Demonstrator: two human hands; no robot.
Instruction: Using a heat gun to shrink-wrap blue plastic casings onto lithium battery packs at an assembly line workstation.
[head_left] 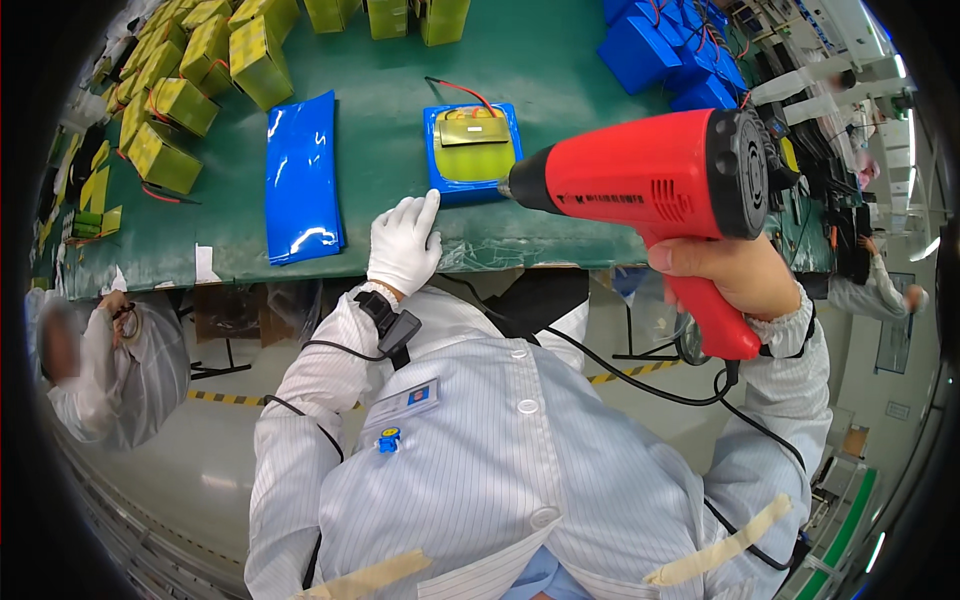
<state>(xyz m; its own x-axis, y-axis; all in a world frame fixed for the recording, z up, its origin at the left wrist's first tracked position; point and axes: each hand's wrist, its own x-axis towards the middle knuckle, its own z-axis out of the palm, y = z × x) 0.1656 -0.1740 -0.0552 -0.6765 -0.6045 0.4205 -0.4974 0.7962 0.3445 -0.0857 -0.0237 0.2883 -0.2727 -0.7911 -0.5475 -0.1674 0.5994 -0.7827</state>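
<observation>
Over the green tabletop (380, 130), a red-and-black plastic heat gun (625, 165) is filling the bare right hand (738, 272)'s closed grip, nozzle (506, 187) facing a blue-wrapped yellow rectangular pack (485, 165) lying there. White-gloved left hand (404, 245) is touching its near-left corner, thumb and index spread.

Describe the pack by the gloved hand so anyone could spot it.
On the green table, find the red heat gun. Just left of its nozzle lies the pack. Unlike the yellow packs and blue packs, it sits alone, its yellow top framed in blue.

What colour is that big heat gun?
The heat gun is mostly red, with black at its front and back, seen best in the head view.
</observation>
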